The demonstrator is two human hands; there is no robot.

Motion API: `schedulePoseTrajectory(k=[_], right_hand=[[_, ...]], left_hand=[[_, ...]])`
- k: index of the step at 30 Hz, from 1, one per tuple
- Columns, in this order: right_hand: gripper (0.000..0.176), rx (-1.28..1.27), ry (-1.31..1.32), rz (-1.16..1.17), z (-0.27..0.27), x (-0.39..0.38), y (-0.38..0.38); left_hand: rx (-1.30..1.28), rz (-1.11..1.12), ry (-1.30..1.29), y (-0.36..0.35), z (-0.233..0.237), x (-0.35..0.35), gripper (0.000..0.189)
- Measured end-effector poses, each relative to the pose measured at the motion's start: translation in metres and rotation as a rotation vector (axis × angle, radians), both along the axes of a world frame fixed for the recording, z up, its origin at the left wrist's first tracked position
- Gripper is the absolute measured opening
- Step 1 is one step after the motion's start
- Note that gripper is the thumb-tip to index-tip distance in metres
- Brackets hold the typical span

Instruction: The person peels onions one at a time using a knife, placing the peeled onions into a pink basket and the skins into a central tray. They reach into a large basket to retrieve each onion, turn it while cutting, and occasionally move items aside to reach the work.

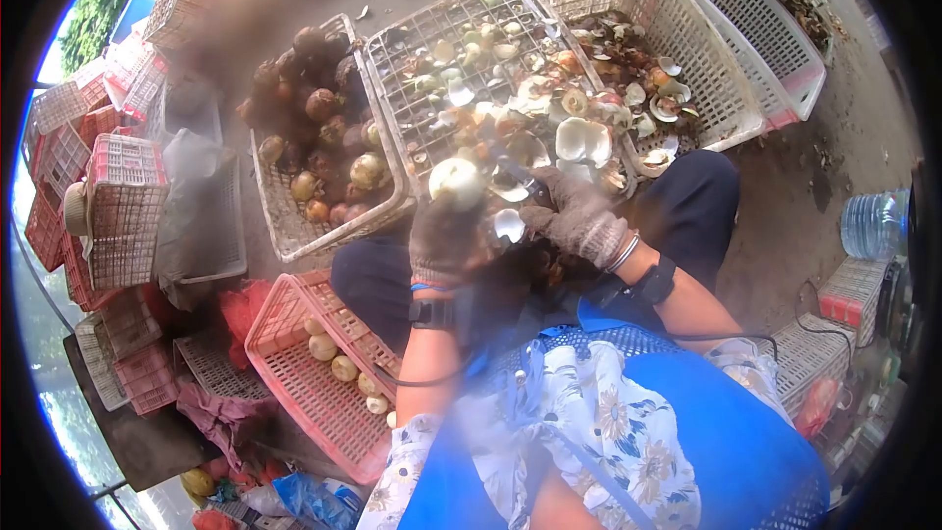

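Hands, left: our gloved left hand (446, 236) is closed around a pale round fruit (456, 182) and holds it up over our lap.
Hands, right: our gloved right hand (579, 221) has its fingers curled in tight, just beside the fruit. We cannot tell what it grips.
Fruit, place: the fruit is in the left hand, in front of the near edge of the shell basket (412, 39). A white shell piece (508, 226) lies between the two hands.
Surroundings: a white basket (285, 221) of dark fruit (314, 103) stands to the left. A pink basket (314, 412) by our left knee holds a few pale peeled fruits (324, 345). A water bottle (873, 224) lies well apart on the right.
Risk, slip: we judge that the round fruit could squirt out of the glove and roll onto the ground, because only the fingers hold it and it has no support below.
Risk, cut: if the right hand holds a blade, working this near the left fingers could nick the glove.
Risk, spill: loose shell could fall on our lap and miss the basket, since the hands are on the near side of its rim.
Hidden: motion blur smears both hands and the fruit's surface. The right palm faces away from us. The left forearm covers part of the lap.
Cut off: the dark lens rim crops the stacked crates at the far left and the items at the far right.
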State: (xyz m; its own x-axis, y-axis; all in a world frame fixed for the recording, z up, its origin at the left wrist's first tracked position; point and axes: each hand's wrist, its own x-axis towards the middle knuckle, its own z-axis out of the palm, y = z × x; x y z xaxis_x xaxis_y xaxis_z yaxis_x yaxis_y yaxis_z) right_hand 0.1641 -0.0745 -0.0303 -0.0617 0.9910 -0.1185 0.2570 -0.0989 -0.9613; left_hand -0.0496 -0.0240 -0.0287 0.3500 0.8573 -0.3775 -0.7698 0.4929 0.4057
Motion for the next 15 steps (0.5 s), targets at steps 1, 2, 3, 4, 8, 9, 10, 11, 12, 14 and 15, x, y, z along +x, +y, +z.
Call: schedulePoseTrajectory(k=[1, 2, 3, 4, 8, 9, 10, 11, 12, 14, 15], right_hand=[[0.053, 0.001, -0.002, -0.002, 0.018, 0.005, 0.002], [0.05, 0.053, -0.25, 0.071, 0.038, 0.011, 0.004], [0.048, 0.103, -0.498, 0.144, 0.047, 0.015, 0.005], [0.049, 0.153, -0.632, 0.093, 0.045, 0.016, 0.006], [0.049, 0.216, -0.53, 0.015, 0.063, 0.012, -0.002], [0.049, 0.213, -0.53, 0.009, 0.062, 0.007, -0.004], [0.047, 0.207, -0.574, 0.07, 0.06, 0.002, -0.004], [0.045, 0.202, -0.618, 0.132, 0.057, 0.0, -0.005], [0.043, 0.244, -0.593, 0.093, 0.053, 0.0, -0.006], [0.041, 0.251, -0.621, 0.095, 0.058, 0.003, -0.005], [0.039, 0.259, -0.65, 0.098, 0.059, 0.004, -0.004]], left_hand=[[-0.024, -0.011, -0.007, -0.002, 0.004, 0.002, 0.046], [0.004, 0.005, 0.008, -0.004, 0.006, 0.005, 0.048], [0.003, 0.001, 0.006, -0.003, 0.0, 0.005, 0.048], [0.288, -0.055, 0.279, 0.0, 0.001, 0.01, 0.048], [0.554, -0.236, 0.703, -0.002, 0.029, 0.021, 0.05], [0.574, -0.261, 0.779, -0.002, 0.032, 0.024, 0.051], [0.874, -0.216, 1.021, 0.003, 0.025, 0.027, 0.052], [0.879, -0.221, 1.017, 0.002, 0.021, 0.027, 0.052], [0.605, -0.173, 0.729, -0.002, 0.017, 0.025, 0.053], [0.359, -0.13, 0.556, -0.007, 0.035, 0.031, 0.053], [0.359, -0.132, 0.558, -0.009, 0.034, 0.028, 0.053]])
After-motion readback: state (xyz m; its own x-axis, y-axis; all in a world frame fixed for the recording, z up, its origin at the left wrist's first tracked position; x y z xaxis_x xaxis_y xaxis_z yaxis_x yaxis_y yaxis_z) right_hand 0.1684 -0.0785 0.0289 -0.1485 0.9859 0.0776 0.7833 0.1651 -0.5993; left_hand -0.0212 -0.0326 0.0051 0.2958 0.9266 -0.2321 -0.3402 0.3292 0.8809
